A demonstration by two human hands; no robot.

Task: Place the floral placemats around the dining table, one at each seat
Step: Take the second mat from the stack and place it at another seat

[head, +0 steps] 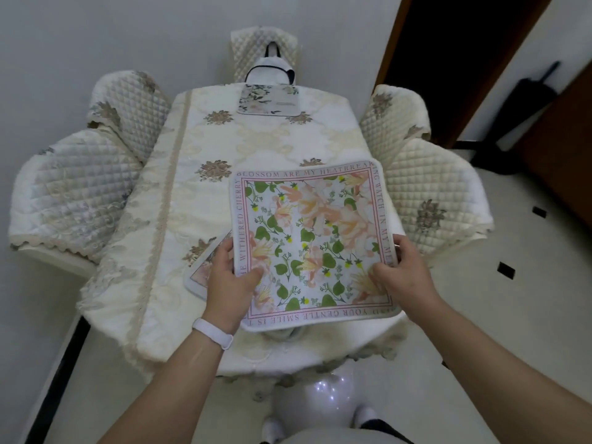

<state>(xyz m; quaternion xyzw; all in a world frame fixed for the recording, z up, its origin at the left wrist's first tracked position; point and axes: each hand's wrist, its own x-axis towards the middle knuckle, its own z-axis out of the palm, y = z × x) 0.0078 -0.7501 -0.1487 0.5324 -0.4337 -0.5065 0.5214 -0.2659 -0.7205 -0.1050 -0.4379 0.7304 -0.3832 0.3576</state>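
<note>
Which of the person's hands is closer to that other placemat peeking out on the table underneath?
Left. The left hand lies right over the partly hidden placemat; the right hand grips the opposite edge of the held placemat.

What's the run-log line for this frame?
phase: placing | left hand: holds placemat left edge | right hand: holds right edge | far placemat: laid

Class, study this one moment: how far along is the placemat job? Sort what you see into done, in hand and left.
Done: one placemat lies at the far end of the table. In hand: the left hand and right hand grip a second floral placemat by its side edges; another mat peeks from under it. Left: the table beside the quilted side chairs shows no mats.
</note>
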